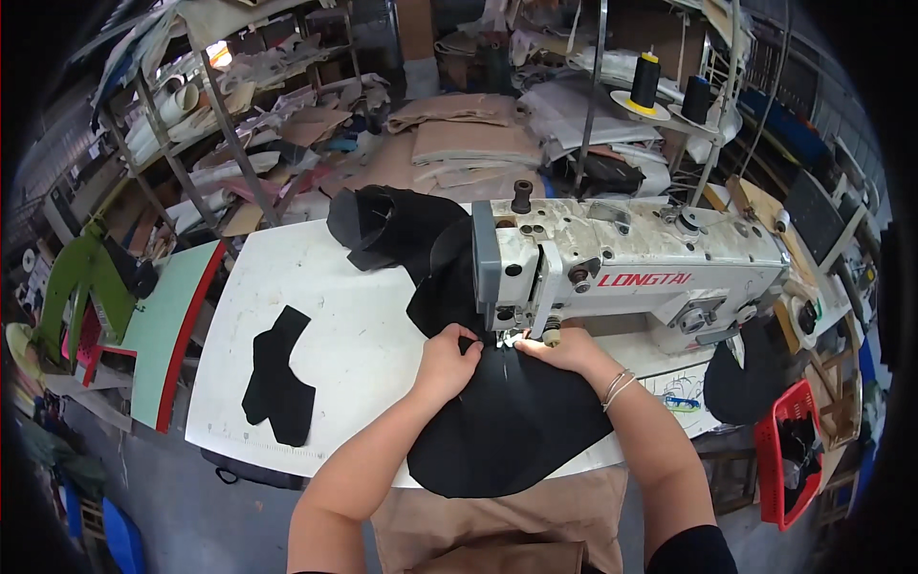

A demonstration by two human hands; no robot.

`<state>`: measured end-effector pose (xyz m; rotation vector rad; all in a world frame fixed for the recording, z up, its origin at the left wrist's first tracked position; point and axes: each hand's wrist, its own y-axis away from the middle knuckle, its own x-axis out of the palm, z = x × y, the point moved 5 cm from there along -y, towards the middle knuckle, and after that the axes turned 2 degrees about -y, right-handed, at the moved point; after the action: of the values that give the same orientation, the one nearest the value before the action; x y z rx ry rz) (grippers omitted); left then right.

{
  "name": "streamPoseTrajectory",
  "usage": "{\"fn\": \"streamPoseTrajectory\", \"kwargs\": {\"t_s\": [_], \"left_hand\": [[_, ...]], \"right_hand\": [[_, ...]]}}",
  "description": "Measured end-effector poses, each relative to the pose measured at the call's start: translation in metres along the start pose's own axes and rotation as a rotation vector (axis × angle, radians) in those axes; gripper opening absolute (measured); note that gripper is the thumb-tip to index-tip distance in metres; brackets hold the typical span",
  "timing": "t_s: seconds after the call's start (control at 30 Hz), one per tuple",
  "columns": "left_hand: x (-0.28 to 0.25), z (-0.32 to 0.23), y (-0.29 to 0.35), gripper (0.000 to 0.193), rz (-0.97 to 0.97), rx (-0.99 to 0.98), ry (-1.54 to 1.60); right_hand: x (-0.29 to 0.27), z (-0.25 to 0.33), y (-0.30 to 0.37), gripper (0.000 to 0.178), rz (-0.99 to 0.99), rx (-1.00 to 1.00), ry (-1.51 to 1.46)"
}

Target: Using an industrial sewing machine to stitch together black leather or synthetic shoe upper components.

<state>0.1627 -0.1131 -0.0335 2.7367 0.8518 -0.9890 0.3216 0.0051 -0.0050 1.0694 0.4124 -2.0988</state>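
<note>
A large black fabric piece lies under the presser foot of a white sewing machine and hangs over the table's near edge. My left hand pinches the cloth just left of the needle area. To the right of the foot, my right hand grips the same cloth, its fingers partly hidden by the machine head. Behind the needle, more black fabric is bunched up, joining the piece in front. A separate black cut piece lies flat on the left side of the white tabletop.
Black thread cones stand on a rack behind the machine. A red basket holding dark scraps is at the right, near another black piece. At left stands a green board with a red edge. Stacked sheets fill the back.
</note>
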Motion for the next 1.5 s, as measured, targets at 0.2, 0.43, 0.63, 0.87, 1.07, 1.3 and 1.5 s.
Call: {"fn": "streamPoseTrajectory", "kwargs": {"t_s": [0.2, 0.43, 0.63, 0.87, 1.07, 1.3, 1.5], "left_hand": [[0.001, 0.001, 0.0, 0.02, -0.037, 0.034, 0.003], [0.001, -0.002, 0.001, 0.021, -0.005, 0.002, 0.002], [0.0, -0.001, -0.001, 0.021, -0.034, 0.038, 0.003], [0.004, -0.003, -0.005, 0.024, -0.028, 0.06, 0.036], [-0.007, 0.009, -0.001, 0.032, 0.0, 0.017, 0.054], [0.003, 0.008, -0.007, 0.035, 0.037, 0.045, 0.108], [0.0, 0.009, -0.006, 0.038, 0.041, 0.043, 0.106]], "right_hand": [[0.01, -0.013, -0.007, 0.071, 0.061, 0.036, -0.084], [0.016, -0.024, -0.014, 0.065, 0.042, 0.024, -0.022], [0.021, -0.025, -0.016, 0.049, 0.112, 0.042, -0.063], [0.021, -0.036, -0.016, 0.048, -0.145, -0.07, 0.061], [-0.049, -0.001, 0.08, 0.023, -0.578, -0.448, 0.262], [-0.108, -0.142, 0.157, 0.032, -1.038, 0.052, 0.415], [-0.085, -0.168, 0.145, 0.048, -0.629, 0.278, 0.626]]}}
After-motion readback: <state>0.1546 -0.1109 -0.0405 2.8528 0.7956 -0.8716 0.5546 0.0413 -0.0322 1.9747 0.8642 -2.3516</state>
